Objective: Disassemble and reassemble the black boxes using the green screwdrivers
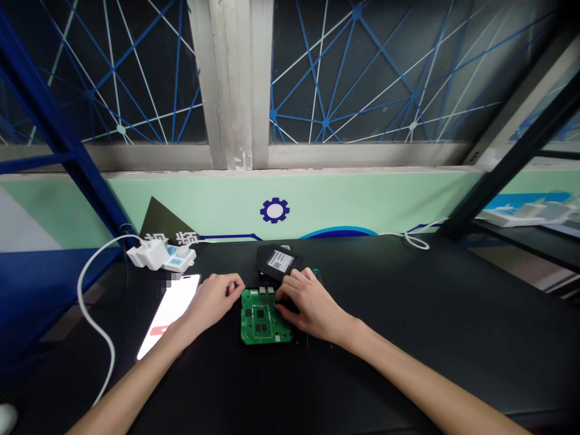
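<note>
A green circuit board [261, 319] lies flat on the black table [408, 326] in front of me. My left hand [212, 299] rests at the board's left upper corner, its fingers curled with the tips touching the edge. My right hand [308, 305] lies over the board's right upper side, its fingers bent down onto it; whether they pinch anything is hidden. Just behind the hands lies a black device cover [278, 261] with a white label, underside up.
A lit phone [170, 311] lies left of the board. At the back left a white power strip [161, 255] holds a white charger, and its cable [93, 320] loops off the table's left edge. A blue rack frame [54, 121] stands at the left.
</note>
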`<state>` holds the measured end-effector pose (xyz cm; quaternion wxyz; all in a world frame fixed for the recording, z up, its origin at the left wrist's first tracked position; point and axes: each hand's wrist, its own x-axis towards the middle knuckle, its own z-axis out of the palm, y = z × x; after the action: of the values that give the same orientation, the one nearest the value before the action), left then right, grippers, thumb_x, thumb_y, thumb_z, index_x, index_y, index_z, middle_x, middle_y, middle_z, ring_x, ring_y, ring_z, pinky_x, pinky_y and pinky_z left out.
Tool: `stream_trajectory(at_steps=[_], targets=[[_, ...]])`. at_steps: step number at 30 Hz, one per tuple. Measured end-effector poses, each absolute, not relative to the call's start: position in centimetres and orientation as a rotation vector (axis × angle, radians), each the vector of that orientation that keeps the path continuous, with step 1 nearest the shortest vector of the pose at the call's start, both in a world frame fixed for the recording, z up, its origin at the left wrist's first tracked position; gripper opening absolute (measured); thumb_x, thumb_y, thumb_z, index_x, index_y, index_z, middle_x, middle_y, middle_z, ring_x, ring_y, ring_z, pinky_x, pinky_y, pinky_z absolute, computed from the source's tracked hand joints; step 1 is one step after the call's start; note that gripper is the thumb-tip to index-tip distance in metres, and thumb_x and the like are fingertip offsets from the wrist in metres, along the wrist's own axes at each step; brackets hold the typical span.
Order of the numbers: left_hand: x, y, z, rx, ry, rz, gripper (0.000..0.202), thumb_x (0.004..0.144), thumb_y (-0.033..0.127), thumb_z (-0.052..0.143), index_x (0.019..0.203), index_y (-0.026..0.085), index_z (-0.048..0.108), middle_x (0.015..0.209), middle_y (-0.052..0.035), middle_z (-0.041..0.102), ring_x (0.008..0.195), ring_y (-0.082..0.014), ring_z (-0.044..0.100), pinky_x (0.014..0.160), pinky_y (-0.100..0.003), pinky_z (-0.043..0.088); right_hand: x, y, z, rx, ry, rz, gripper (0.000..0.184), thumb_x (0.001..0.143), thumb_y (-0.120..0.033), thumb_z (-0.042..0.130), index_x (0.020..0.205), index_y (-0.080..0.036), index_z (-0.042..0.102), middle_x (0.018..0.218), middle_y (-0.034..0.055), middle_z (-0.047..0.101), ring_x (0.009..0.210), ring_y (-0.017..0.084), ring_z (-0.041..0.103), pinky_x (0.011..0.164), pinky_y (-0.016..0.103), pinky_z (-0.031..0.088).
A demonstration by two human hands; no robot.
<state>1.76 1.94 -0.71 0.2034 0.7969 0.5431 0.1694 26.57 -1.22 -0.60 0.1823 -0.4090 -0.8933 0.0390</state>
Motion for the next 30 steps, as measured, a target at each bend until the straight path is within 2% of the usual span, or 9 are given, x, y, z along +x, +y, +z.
stream_trajectory(at_steps=[11,21,25,30], targets=[[1.8,1.9,-0.5,2.223,1.525,0.466,0.025,0.09,0.037,0.05,0.079,0.023,0.067,0.058,0.0037,0.056,0.054,-0.0157,0.051,0.053,-0.026,0.029,27.6,-0.3,-0.9,-1.103,-2.539,0.095,0.004,0.091,-0.022,0.062,0.091,-0.018,0.062,0.088,0.0043,0.066,0.085,0.02,0.052,0.077,0.035,0.029],[1.7,2.0,-0.8,2.207,1.449,0.512,0.025,0.086,0.038,0.053,0.079,0.022,0.071,0.057,0.003,0.058,0.053,-0.0147,0.051,0.054,-0.025,0.033,27.6,-0.6,-0.5,-1.06,-2.589,0.08,0.006,0.091,-0.022,0.061,0.09,-0.018,0.065,0.087,0.0058,0.066,0.082,0.021,0.054,0.075,0.034,0.034],[1.6,2.0,-0.9,2.133,1.408,0.513,0.027,0.085,0.041,0.055,0.082,0.022,0.074,0.056,0.0026,0.059,0.052,-0.0147,0.051,0.053,-0.026,0.033,27.9,-0.8,-0.3,-1.056,-2.606,0.174,0.005,0.089,-0.019,0.062,0.091,-0.018,0.066,0.088,0.0053,0.065,0.082,0.019,0.057,0.07,0.03,0.039],[1.6,2.0,-0.8,1.994,1.338,0.495,0.036,0.083,0.049,0.058,0.089,0.019,0.076,0.056,0.0019,0.06,0.053,-0.0146,0.052,0.054,-0.025,0.038,28.1,-0.9,0.1,-1.149,-2.62,0.24,0.007,0.089,-0.022,0.065,0.094,-0.019,0.069,0.09,0.0032,0.066,0.072,0.015,0.06,0.062,0.027,0.038]])
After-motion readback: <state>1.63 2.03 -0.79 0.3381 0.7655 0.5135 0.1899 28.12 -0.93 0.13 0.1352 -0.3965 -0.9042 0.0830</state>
